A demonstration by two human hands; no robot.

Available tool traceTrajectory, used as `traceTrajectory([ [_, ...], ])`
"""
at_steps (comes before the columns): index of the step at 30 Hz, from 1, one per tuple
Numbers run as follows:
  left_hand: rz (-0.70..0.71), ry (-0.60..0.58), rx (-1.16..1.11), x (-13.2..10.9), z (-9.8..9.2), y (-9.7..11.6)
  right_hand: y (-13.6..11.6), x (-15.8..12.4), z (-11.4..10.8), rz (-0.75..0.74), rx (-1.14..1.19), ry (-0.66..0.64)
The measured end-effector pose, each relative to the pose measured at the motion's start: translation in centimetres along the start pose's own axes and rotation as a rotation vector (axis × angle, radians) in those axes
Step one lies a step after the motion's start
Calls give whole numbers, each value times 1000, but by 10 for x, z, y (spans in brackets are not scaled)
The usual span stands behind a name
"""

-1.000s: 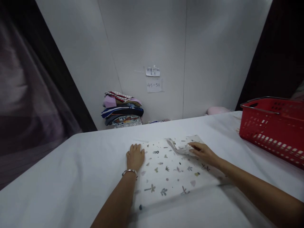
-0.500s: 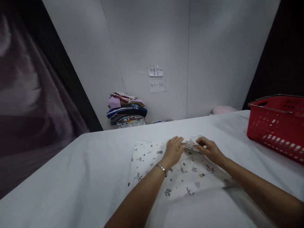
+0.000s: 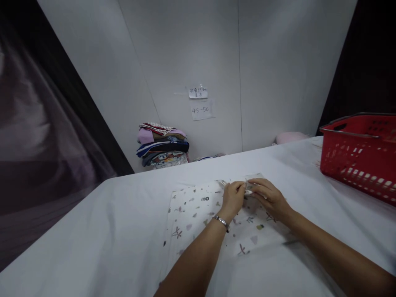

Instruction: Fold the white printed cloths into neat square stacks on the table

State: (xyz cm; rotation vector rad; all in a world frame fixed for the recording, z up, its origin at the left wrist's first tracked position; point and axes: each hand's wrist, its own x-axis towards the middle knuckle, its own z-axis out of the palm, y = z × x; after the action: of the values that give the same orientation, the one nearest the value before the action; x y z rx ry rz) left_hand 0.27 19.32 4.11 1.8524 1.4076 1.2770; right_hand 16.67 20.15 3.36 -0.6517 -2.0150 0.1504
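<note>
White leaf-printed cloth (image 3: 194, 210) lies flat on the table (image 3: 93, 231), far corner bunched.

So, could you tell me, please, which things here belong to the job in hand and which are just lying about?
In hand: patterned cloth, left hand, right hand.
Lying about: red basket, folded clothes stack, wall notes.

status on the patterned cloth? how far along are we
Done: the patterned cloth lies spread mostly flat on the white table. In hand: the left hand and right hand both pinch a bunched bit at its far edge. Left, probably: it is not yet folded small like the folded stack by the wall. The red basket sits apart at the right, contents not visible.
</note>
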Motion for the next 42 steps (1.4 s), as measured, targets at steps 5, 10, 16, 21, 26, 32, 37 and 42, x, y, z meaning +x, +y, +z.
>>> traceTrajectory([
  [5,144,-77,48,-8,-4,8,-1,3,0,280,195,60],
  [10,181,-121,101,-16,-8,10,-1,0,-3,456,221,-29],
  [16,328,-231,256,-30,-12,12,-8,-14,-17,459,170,-253],
  [21,390,-270,390,-26,-17,-1,-20,-26,-28,288,36,-205],
  [26,325,-267,484,-14,-37,-30,-24,-24,-33,264,51,-133],
  [32,177,-243,602,-1,-75,-61,-25,-20,-34,340,65,-73],
  [37,68,-230,700,9,-102,-79,-26,-19,-38,395,61,-59],
  [42,11,-255,791,10,-129,-89,-31,-20,-45,393,40,-43],
])
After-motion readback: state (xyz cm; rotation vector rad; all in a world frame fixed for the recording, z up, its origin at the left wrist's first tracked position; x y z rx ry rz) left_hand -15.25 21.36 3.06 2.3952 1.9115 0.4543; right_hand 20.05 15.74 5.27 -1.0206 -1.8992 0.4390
